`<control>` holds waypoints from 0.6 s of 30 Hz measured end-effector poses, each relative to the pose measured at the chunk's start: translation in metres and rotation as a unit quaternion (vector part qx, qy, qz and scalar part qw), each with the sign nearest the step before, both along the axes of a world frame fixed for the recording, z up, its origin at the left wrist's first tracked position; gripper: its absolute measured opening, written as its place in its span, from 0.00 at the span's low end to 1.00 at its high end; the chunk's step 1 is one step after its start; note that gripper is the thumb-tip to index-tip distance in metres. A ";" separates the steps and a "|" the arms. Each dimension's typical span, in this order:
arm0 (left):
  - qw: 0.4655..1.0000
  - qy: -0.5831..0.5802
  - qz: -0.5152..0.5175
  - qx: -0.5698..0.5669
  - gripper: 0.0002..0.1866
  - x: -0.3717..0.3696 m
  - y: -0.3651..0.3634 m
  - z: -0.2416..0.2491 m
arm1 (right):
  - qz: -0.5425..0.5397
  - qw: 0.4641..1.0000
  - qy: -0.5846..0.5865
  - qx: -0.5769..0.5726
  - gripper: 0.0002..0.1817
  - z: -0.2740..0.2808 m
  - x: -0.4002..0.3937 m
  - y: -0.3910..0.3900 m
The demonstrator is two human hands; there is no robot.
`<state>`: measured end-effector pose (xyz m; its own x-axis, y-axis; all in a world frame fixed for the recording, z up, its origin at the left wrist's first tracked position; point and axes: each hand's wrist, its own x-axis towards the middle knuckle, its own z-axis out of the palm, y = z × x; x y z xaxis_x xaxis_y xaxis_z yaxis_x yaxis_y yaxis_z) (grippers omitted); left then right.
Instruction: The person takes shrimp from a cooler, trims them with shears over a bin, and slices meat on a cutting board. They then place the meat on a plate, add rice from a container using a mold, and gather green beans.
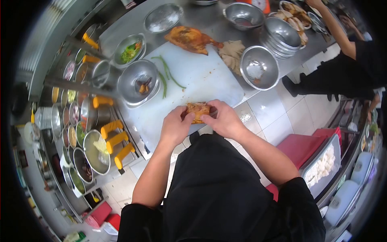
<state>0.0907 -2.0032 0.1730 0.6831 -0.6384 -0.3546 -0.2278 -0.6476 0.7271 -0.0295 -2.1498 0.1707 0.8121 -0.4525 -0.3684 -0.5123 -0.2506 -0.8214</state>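
Note:
Near the front edge of the white cutting board [201, 78], my left hand [176, 124] and my right hand [224, 121] grip a browned piece of cooked meat [198, 111] from both sides. My thumbs rest on its near side, and the fingers behind are partly hidden. Farther back on the board lies a roasted bird [191, 39] with dark golden skin. Long green stalks [168, 71] and small crumbs are on the board's left half. Pale sliced meat [231, 56] sits at the far right edge.
Left of the board stand a metal bowl with dark scraps [137, 80] and a bowl of greens [130, 50]. Yellow-handled containers [117, 139] line the left. Stacked bowls [282, 34] and a single bowl [259, 67] are at right. Another person [342, 68] stands beyond.

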 end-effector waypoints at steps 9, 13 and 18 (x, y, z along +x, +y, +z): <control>0.997 0.041 -0.008 -0.060 0.22 0.037 0.008 -0.020 | -0.123 0.986 -0.086 0.068 0.26 -0.039 0.015 0.019; 0.981 0.124 -0.028 -0.144 0.20 0.053 0.012 -0.032 | -0.192 0.975 -0.105 0.029 0.25 -0.035 0.025 0.039; 0.972 0.194 -0.048 -0.126 0.20 0.057 0.003 -0.025 | -0.226 0.972 -0.069 0.022 0.26 -0.023 0.016 0.039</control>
<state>0.1477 -2.0000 0.1475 0.4617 -0.7924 -0.3986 0.0446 -0.4281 0.9026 -0.0136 -2.1103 0.1479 0.5778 -0.7599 -0.2978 -0.4466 0.0110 -0.8947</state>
